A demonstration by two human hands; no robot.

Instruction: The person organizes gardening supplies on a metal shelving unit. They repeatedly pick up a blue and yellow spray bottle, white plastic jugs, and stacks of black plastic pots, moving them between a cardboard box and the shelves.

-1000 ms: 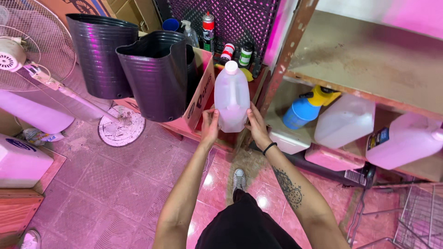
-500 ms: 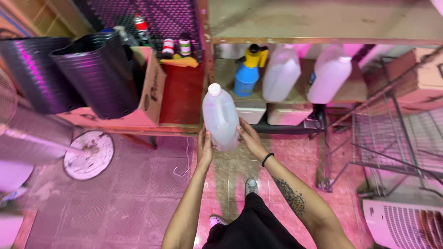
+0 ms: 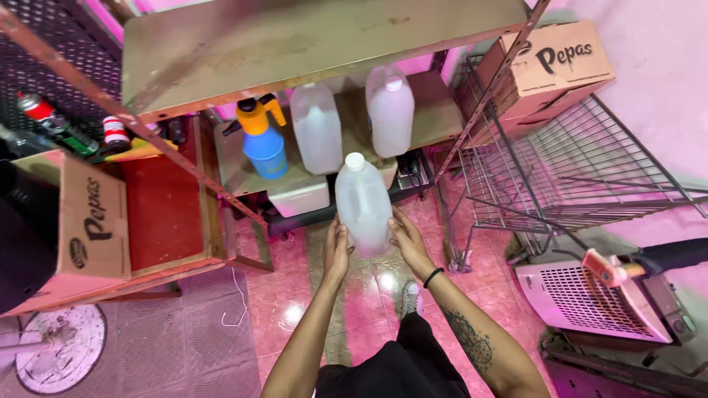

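Observation:
I hold a translucent plastic jug with a white cap upright in front of me. My left hand presses its left side near the bottom, and my right hand cups its right side. The jug hangs just in front of the lower shelf of a metal rack. Two similar jugs stand on that shelf, one on the left and one on the right. A blue spray bottle with an orange and yellow top stands left of them.
The rack's worn top shelf hangs over the jugs. An open cardboard box sits left, with spray cans behind it. A wire rack carrying a cardboard box is right. A white appliance lies on the tiled floor.
My view has swung right and closer to the rack. The jug stays in both hands and now sits nearer the lower shelf with the other jugs.

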